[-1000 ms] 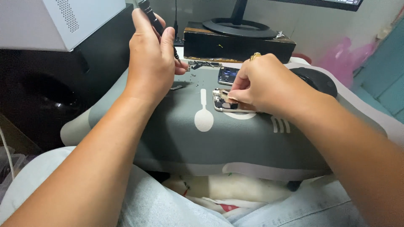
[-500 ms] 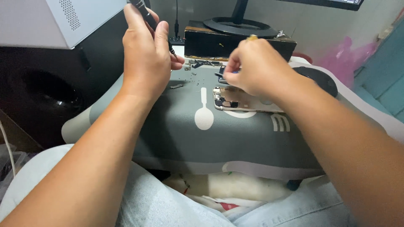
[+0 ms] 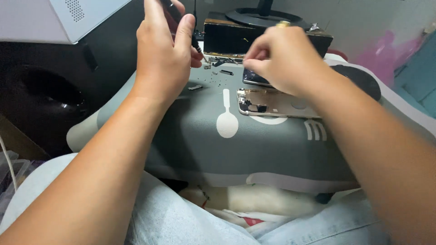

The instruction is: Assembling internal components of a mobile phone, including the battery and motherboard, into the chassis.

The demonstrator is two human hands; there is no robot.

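An opened phone body [image 3: 277, 103], gold-framed with its insides showing, lies on a grey cushion [image 3: 254, 145] across my lap. My left hand [image 3: 165, 50] is raised above the cushion's far left, shut on a dark screwdriver [image 3: 181, 20] whose tip points down toward small loose parts [image 3: 218, 68]. My right hand [image 3: 284, 59] hovers just beyond the phone body with its fingertips pinched together; whether it holds a tiny part is too small to tell. A second dark phone piece [image 3: 256, 79] lies under that hand.
A dark wooden box [image 3: 268, 36] with a monitor stand on it sits behind the cushion. A white case [image 3: 68, 18] and a black speaker [image 3: 50, 95] are to the left. A black object [image 3: 359, 79] rests at the cushion's right. Tiny screws are scattered near the far edge.
My right hand has lifted off the phone body and moved up and away toward the cushion's far edge, uncovering the phone. My left hand stays raised with the screwdriver.
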